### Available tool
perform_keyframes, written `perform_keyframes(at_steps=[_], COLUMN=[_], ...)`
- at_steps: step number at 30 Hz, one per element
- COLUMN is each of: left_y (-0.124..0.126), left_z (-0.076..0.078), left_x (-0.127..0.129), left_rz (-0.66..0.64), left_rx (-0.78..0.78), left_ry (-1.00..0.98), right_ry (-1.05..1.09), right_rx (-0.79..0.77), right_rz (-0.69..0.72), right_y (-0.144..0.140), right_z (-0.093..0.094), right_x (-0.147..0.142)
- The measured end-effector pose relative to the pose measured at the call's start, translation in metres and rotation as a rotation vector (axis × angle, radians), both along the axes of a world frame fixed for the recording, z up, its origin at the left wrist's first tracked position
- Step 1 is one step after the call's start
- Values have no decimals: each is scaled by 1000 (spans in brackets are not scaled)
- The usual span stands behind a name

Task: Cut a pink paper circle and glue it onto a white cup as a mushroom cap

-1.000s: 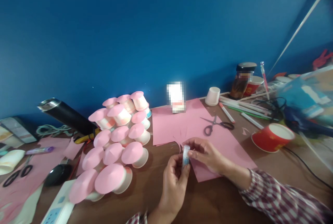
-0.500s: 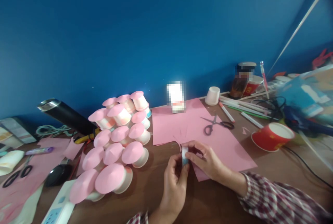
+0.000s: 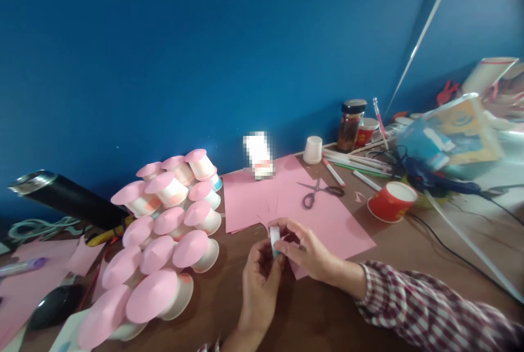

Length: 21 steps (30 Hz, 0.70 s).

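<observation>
Fingers of the left hand (image 3: 260, 281) are clamped around the lower part of a small white tube (image 3: 274, 234), while the right hand (image 3: 309, 251) pinches its upper end between thumb and finger. The tube stands roughly upright, near the front edge of the pink sheets (image 3: 249, 199) on the counter (image 3: 221, 314). Black-handled scissors (image 3: 318, 190) lie open on those sheets, and rows of pink-topped cups (image 3: 152, 296) sit to the left.

Soft, dim light leaves the blue wall (image 3: 135, 63) darker leftward, and the plaid sleeve (image 3: 429, 305) looks blurred.
</observation>
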<state>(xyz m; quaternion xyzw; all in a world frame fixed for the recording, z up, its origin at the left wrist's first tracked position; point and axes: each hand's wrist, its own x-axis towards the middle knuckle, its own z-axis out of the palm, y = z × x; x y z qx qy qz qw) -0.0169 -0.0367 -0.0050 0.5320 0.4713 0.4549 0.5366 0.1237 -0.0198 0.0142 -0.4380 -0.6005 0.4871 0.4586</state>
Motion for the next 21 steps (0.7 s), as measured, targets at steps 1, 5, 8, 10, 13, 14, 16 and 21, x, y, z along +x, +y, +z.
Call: perform_keyframes(at_steps=[1, 5, 8, 10, 13, 14, 16, 21], left_y=[0, 0, -3, -4, -5, -5, -6, -6], left_z=[-1, -5, -7, -6, -5, -5, -4, -5], left_x=[1, 2, 2, 2, 3, 3, 3, 3], left_rz=[-2, 3, -38, -61, -67, -63, -60, -88], left_rx=[-7, -17, -14, -13, -14, -15, -15, -8], left_ry=[-25, -8, 65, 80, 71, 68, 70, 81], right_ry=[-24, -304, -769, -1167, -1396, -1415, -1445, -1455], right_rx=[30, 176, 271, 200, 58, 26, -25, -31], right_rz=[-5, -163, -306, -355, -301, -282, -256, -210], right_y=[2, 24, 56, 80, 107, 112, 117, 118], right_z=[6, 48, 79, 88, 82, 76, 64, 52], right_x=[6, 52, 101, 130, 162, 169, 180, 193])
